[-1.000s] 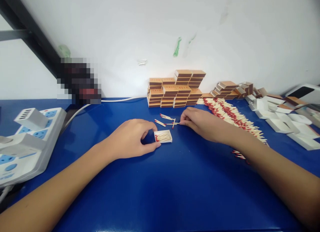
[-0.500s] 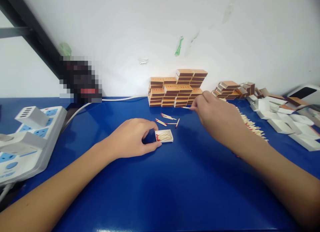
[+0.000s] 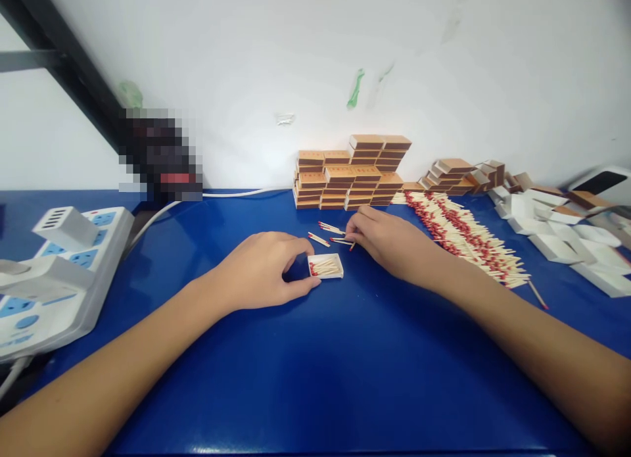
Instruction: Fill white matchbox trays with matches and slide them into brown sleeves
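My left hand (image 3: pixel 269 269) has its thumb and forefinger curved around the left end of a small white matchbox tray (image 3: pixel 342 270), steadying it on the blue table. Inside the tray lie several red-tipped matches (image 3: pixel 325 267), heads to the left. My right hand (image 3: pixel 384 240) is just beyond the tray to the right, fingertips pinched on a match (image 3: pixel 338 233) low over the table. Several loose matches (image 3: pixel 319 239) lie around those fingertips, partly hidden by them.
Stacked brown matchboxes (image 3: pixel 340 176) stand by the wall, with a smaller stack (image 3: pixel 446 174) to their right. A long heap of matches (image 3: pixel 463 237) and many white trays (image 3: pixel 552 246) spread on the right. A power strip (image 3: pixel 106 260) with plugged-in adapters sits left.
My right hand has moved left and toward me with the match, from near the stacked boxes to the loose matches. The heap behind it is now uncovered. My left hand stays at the tray.
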Tool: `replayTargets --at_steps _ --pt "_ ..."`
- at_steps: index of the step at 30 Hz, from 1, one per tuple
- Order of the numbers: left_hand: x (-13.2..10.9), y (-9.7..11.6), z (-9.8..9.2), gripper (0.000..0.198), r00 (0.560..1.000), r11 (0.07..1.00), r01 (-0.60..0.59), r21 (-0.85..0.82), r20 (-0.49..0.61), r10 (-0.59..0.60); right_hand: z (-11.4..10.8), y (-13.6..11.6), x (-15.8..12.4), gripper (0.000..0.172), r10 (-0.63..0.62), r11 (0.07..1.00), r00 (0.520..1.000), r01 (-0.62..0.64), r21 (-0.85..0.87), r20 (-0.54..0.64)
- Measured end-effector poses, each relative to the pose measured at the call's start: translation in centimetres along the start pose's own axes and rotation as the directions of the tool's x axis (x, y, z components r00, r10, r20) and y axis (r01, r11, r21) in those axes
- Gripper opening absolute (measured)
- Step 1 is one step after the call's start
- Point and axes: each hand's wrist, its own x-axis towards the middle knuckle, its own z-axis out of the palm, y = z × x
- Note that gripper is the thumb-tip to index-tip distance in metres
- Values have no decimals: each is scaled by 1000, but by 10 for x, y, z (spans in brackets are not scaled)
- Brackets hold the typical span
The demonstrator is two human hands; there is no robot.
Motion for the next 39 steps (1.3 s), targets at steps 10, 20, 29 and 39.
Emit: replayTargets --at_steps 10,20,29,39 --pt "-1 0 0 32 1000 1000 0 -2 1 0 -26 16 -9 16 69 968 978 -114 223 198" --pt "-1 1 -1 32 1000 1000 -5 6 4 5 -28 3 -10 25 57 967 983 -97 234 173" --pt "0 2 -1 32 1000 1000 10 16 13 -10 -13 -12 -10 12 74 974 994 -90 208 82" --pt "-1 1 -1 33 1000 1000 -5 20 5 5 -12 -7 -7 17 53 970 995 -71 234 85"
